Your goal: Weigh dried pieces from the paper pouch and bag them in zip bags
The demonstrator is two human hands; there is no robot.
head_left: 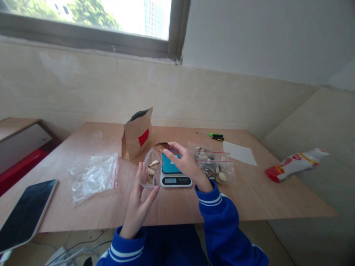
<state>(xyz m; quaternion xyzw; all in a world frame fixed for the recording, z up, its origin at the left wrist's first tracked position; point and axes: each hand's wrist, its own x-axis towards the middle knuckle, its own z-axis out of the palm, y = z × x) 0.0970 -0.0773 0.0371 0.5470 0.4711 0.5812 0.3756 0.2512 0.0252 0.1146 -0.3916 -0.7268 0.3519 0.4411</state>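
My left hand [138, 203] holds a small clear zip bag [151, 168] with a few pale nuts in it, gripping it between thumb and fingers just left of a small digital scale [174, 173] with a teal platform. My right hand [185, 162] reaches over the scale, fingers curled at the bag's open top; whether it holds a nut I cannot tell. A brown piece [162, 146] lies behind the scale. Right of my hand lie filled zip bags of nuts [215, 168]. A brown paper pouch [138, 135] with a red label stands open behind.
A pile of empty zip bags [94, 175] lies at the left of the wooden table [249, 195]. A phone [24, 214] rests at the front left corner. White paper [240, 152] and a green-black tool [216, 136] lie far right. A red-white package [296, 164] sits off-table.
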